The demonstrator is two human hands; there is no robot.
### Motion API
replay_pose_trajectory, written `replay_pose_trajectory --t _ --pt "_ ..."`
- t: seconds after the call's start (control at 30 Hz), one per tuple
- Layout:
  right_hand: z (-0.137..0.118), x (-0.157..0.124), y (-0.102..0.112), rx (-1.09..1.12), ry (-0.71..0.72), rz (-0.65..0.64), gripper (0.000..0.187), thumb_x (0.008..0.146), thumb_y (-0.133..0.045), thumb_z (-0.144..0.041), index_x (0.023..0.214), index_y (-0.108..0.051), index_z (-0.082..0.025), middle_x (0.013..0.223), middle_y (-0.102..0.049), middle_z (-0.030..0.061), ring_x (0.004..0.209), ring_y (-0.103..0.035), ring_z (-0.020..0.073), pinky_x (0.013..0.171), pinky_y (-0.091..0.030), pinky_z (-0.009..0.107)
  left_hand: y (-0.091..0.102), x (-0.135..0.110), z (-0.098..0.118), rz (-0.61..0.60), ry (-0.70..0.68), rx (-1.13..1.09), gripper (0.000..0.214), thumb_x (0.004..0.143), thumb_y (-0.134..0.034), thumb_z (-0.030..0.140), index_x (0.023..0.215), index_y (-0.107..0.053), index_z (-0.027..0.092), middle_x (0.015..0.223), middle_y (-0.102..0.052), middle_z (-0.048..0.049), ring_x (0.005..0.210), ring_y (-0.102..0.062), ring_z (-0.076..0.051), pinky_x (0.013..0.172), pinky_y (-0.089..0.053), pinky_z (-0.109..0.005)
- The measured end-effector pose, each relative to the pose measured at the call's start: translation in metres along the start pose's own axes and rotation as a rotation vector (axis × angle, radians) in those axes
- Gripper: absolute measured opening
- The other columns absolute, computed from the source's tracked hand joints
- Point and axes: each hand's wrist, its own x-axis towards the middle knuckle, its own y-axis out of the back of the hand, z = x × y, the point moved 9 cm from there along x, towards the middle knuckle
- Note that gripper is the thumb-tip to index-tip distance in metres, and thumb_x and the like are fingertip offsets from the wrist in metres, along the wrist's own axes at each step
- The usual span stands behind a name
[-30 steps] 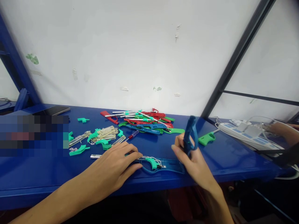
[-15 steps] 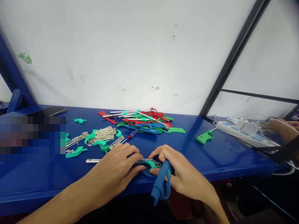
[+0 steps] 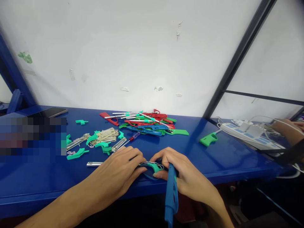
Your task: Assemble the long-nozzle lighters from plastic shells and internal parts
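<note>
From my end the white wall reads bright and even, a soft shadow lies on the blue tabletop near four o'clock, gloom fills six, pixel blocks mask nine, and the corner at two looks darkened, perhaps lens-stretched

1 phone lies far left on the table; cords cross 1 power strip right of 1 dark post; behind, a wall.

From here I see a blue table: just past the left fingers, a screwdriver; farther past, heaped casings; left of those fingers, teal bits, clear parts; right of the right fingers, a green lighter.
</note>
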Motion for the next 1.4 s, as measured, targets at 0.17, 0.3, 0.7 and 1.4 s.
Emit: replay_pose_trajectory --t 0.17,0.3,0.7,1.4 --pt "-0.001 0.0 0.0 0.002 0.005 0.002 0.035 0.099 -0.069 -0.017 0.087 -0.038 -0.028 0.115 -0.075 0.0029 0.107 -0.071 0.0235 0.09 -0.054 0.038 0.002 0.0 0.007 0.035 -0.095 0.078 0.032 0.113 -0.042 0.021 0.104 -0.072 0.019 0.102 -0.071 -0.0057 0.088 -0.061 -0.023 0.085 -0.051 -0.037" --pt "0.0 0.0 0.001 0.009 0.002 0.017 0.038 0.097 -0.07 -0.015 0.084 -0.037 -0.027 0.114 -0.077 0.0033 0.107 -0.071 0.024 0.088 -0.055 0.038 0.003 0.0 0.007 0.061 -0.105 0.067 0.034 0.113 -0.041 0.021 0.102 -0.073 0.02 0.101 -0.07 -0.0059 0.086 -0.061 -0.022 0.083 -0.051 -0.036" --pt "0.001 -0.002 0.005 0.006 0.007 0.068 0.039 0.095 -0.075 -0.017 0.082 -0.039 -0.026 0.108 -0.077 0.0004 0.1 -0.071 0.0204 0.085 -0.053 0.033 0.01 -0.003 0.008 0.147 -0.102 0.034 0.029 0.111 -0.043 0.018 0.107 -0.072 0.018 0.104 -0.07 -0.0073 0.09 -0.063 -0.022 0.084 -0.051 -0.038" --pt "0.011 -0.008 0.012 0.026 -0.012 0.163 0.031 0.078 -0.068 0.004 0.083 -0.057 -0.025 0.102 -0.078 -0.0032 0.098 -0.073 0.0198 0.088 -0.052 0.03 0.011 -0.006 0.008 0.177 -0.129 0.072 0.023 0.11 -0.046 0.012 0.105 -0.068 0.017 0.099 -0.07 -0.0049 0.085 -0.063 -0.021 0.078 -0.047 -0.037"
